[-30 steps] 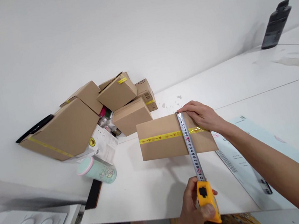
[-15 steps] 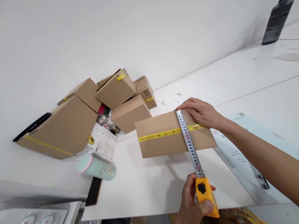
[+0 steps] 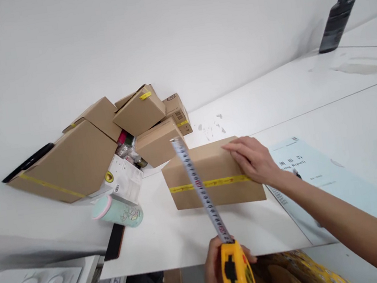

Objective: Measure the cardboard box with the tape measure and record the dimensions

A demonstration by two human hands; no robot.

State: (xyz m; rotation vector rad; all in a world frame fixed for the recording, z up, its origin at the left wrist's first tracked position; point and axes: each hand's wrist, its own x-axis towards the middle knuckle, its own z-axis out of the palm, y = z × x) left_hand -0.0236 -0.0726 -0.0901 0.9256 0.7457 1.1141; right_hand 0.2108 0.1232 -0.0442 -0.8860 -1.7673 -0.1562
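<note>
My left hand (image 3: 211, 270), at the table's front edge, is closed round a yellow tape measure (image 3: 237, 273). Its metal blade (image 3: 201, 194) is pulled partly out and slants up and to the left, passing in front of a cardboard box (image 3: 233, 192). The blade's free end stands above the box's upper left part. A strip of yellow printed tape runs across that box. On the box's right end lies my right hand (image 3: 253, 160), fingers curled over the upper edge and gripping it.
Several cardboard boxes (image 3: 140, 113) are piled against the wall at left. Near them stand a mint-green tumbler (image 3: 121, 211) and a white packet (image 3: 125, 179). A pale blue document (image 3: 321, 176) lies to the right. Farther back is a dark bottle (image 3: 337, 22).
The tape blade has come away from the box's upper edge and swung left. My left hand moved down and left with the tape measure. The box now tilts differently, showing its top.
</note>
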